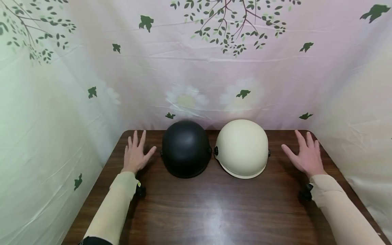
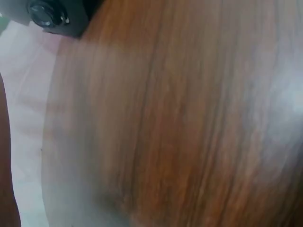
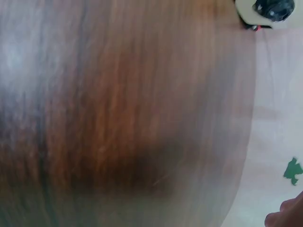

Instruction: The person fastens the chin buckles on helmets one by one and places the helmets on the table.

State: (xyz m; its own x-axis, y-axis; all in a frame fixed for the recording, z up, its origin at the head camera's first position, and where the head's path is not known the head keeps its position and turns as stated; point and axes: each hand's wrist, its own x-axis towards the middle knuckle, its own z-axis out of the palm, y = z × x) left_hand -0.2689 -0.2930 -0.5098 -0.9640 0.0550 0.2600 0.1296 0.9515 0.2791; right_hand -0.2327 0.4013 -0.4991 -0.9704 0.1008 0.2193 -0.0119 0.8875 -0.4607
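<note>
The head view shows, farthest left, the person's left hand (image 1: 134,157), bare, with fingers straight and spread; it holds nothing, and its thumb points right. A cream sleeve (image 1: 116,200) covers that forearm, with a small black device (image 1: 140,191) at the wrist. Just beside the thumb, apart from it, a smooth matte-black domed helmet (image 1: 186,148) sits on the dark brown, glossy wood-grain surface (image 1: 183,211), near its far edge. Next comes a smooth cream-coloured domed helmet (image 1: 242,148) with black side knobs; the facing knobs of the two helmets lie so close that contact cannot be told. Farthest right is the right hand (image 1: 307,158), also bare and spread, holding nothing, its thumb pointing left toward the cream helmet across a narrow gap.

The two hands are well apart, and both helmets lie between them: the black one is nearer the left hand, the cream one nearer the right. Both domes look nearly round from above, so neither long axis can be judged. Whether either palm touches the surface is unclear.
</note>
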